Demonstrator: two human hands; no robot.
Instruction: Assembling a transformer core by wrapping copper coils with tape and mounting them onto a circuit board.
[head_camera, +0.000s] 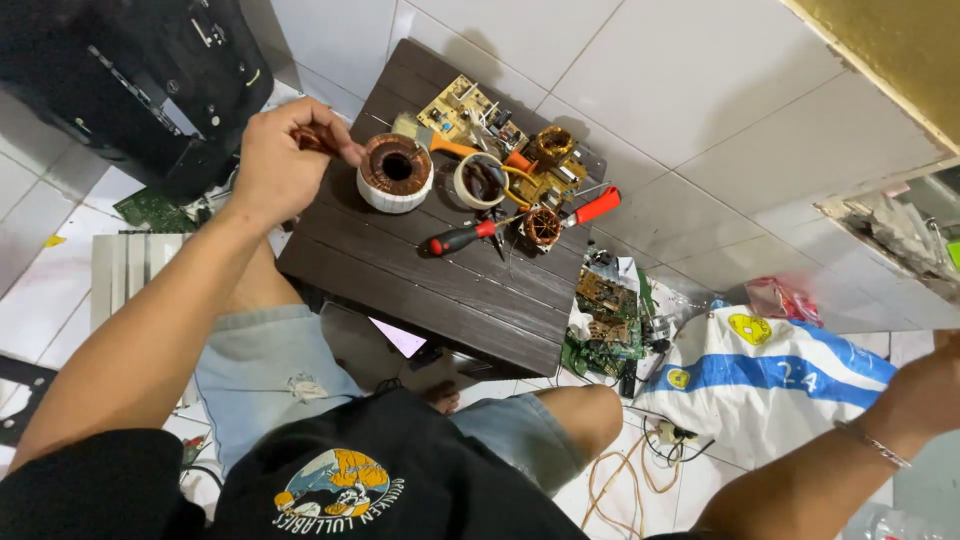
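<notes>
My left hand (285, 160) rests at the left edge of a small dark wooden table (440, 290), fingers pinched on copper wire beside a large toroidal copper coil (396, 172) wrapped in white. My right hand (925, 395) reaches far out to the right, past a white and blue sack (770, 375); its fingers are cut off by the frame edge. On the table lie a roll of tape (478, 180), a red-handled screwdriver (462, 237), red-handled pliers (590, 208), a small copper coil (543, 226) and a circuit board (470, 112).
A black device case (130, 80) sits on the tiled floor at upper left. Loose circuit boards (605, 320) and cables (620, 470) lie right of the table. A white ribbed panel (130, 270) lies by my left leg. A cluttered shelf (900, 230) stands at right.
</notes>
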